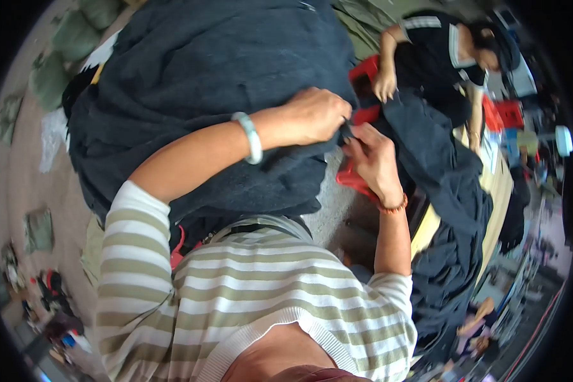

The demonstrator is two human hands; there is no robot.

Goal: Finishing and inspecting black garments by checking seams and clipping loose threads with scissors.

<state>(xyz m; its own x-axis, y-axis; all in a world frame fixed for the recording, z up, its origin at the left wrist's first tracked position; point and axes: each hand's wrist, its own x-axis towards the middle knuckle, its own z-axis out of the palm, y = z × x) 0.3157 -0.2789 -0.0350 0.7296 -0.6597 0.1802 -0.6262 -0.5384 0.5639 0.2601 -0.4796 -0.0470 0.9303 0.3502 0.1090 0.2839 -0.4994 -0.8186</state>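
Note:
A large mound of dark blue-black cloth (pixel 223 57) fills the space in front of me. My left hand (pixel 315 116) reaches across its near right side, fingers closed in a pinch. Just to the right, my right hand (pixel 375 158) is also closed, thumb and fingertips meeting close to the left ones. Between the two hands shows a small dark bit of cloth (pixel 346 131), gripped from both sides; its exact shape is too small to make out. A pale bangle (pixel 249 138) circles my left forearm, and an orange bead bracelet (pixel 393 204) my right wrist.
At the far right another person (pixel 426 54) works at a pale table (pixel 498 197) draped with dark cloth (pixel 436 159). Red plastic stool-like pieces (pixel 358 179) stand beside my right hand. Greenish bundles (pixel 76 35) lie on the floor at far left.

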